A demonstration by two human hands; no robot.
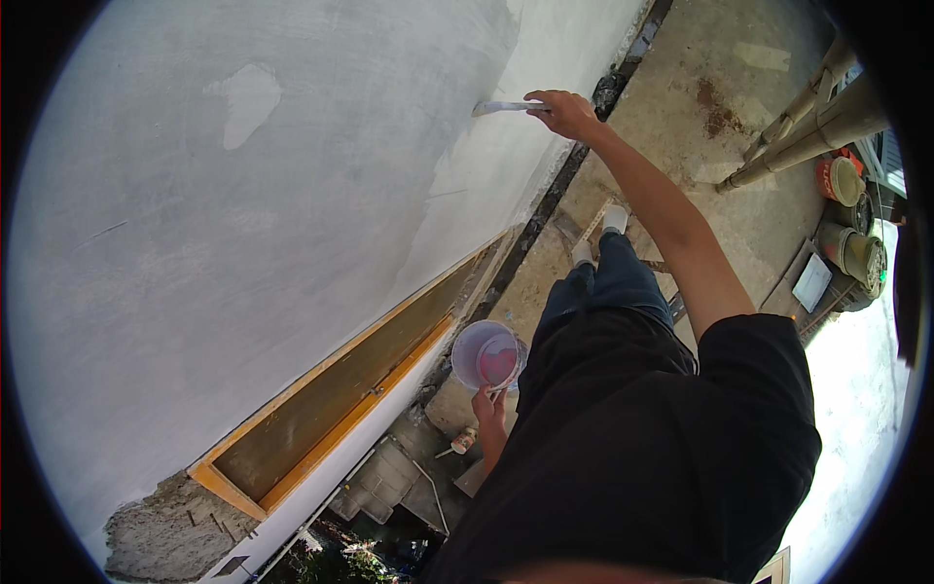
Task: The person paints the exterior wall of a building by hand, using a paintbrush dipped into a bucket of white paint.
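Note:
My right hand (pixel 569 114) grips a flat paintbrush (pixel 503 107) by its handle, with its tip at a plastered wall (pixel 350 146). Around the tip, a whiter coat (pixel 525 124) borders the greyer plaster. Lower down, my left hand (pixel 490 409) holds a pale plastic bucket (pixel 463 350) by its rim, close beside my body. Inside the bucket, a reddish-pink patch (pixel 499 363) shows at the bottom; how much the bucket holds I cannot tell.
My feet (pixel 615 219) appear to be on a wooden support above a concrete floor (pixel 678 139). A wood-framed window (pixel 350 394) is set in the wall. Bamboo poles (pixel 810 135) and several buckets (pixel 846 182) stand at right. A small can (pixel 464 440) lies below my left hand.

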